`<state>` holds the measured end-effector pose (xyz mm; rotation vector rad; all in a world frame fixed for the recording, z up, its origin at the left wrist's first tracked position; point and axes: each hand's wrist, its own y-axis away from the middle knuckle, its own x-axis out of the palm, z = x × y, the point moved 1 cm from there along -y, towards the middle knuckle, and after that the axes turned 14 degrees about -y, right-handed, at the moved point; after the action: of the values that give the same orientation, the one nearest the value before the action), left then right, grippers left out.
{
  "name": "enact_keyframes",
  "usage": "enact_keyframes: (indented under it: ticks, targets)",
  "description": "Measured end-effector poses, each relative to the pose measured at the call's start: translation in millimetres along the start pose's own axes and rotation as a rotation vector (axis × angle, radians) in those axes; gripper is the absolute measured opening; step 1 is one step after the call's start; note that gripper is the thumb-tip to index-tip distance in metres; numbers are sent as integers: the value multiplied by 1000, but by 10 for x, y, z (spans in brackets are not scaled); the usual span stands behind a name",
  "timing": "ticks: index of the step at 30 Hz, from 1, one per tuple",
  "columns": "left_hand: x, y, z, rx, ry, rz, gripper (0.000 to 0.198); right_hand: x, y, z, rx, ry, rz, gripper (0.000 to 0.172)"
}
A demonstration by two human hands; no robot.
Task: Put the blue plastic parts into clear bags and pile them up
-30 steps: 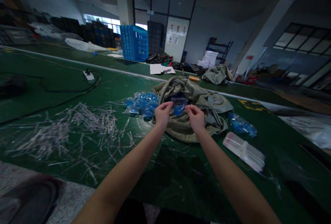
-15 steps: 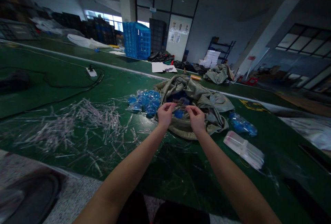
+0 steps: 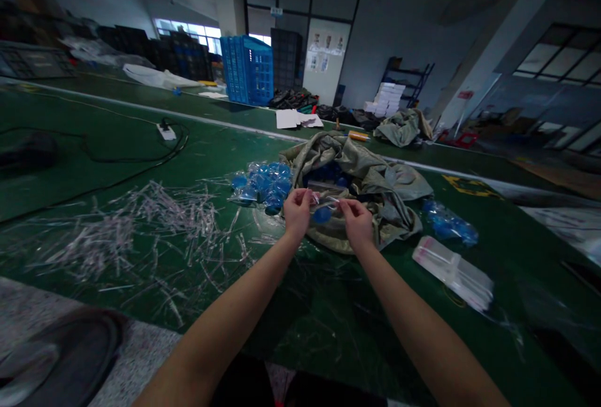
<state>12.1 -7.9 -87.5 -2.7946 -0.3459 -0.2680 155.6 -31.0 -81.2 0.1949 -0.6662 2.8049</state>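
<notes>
My two bare forearms reach forward from the lower corners of my view, the left forearm [image 3: 235,307] slanting in toward the right and the right forearm [image 3: 413,313] slanting in toward the left, so that they draw together as they go away from me. My left hand [image 3: 297,214] and right hand [image 3: 359,224] are near each other but apart, about level, the right a touch lower. On each, thumb and forefinger are pinched together at the tips, pointing in toward the other hand, with the remaining fingers curled. My wrists look nearly straight.
</notes>
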Motion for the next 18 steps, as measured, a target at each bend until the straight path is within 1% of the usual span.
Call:
enact_keyframes:
  ticks: [4,6,9,13,18]
  targets:
    - [-6,19,99,-64,-29,25,25,-46,35,-183,136,-173,-70,23]
    - [-6,38,138,-110,-33,39,26,-75,53,-244,179,-201,-71,21]
    - [-8,67,180,-186,-41,60,26,-128,74,-307,228,-192,-38,24]
    - [-21,94,238,-229,-64,96,27,-190,72,-379,235,-177,-48,29]
    - [-70,63,394,-285,-78,168,29,-212,30,-465,224,-190,-53,29]
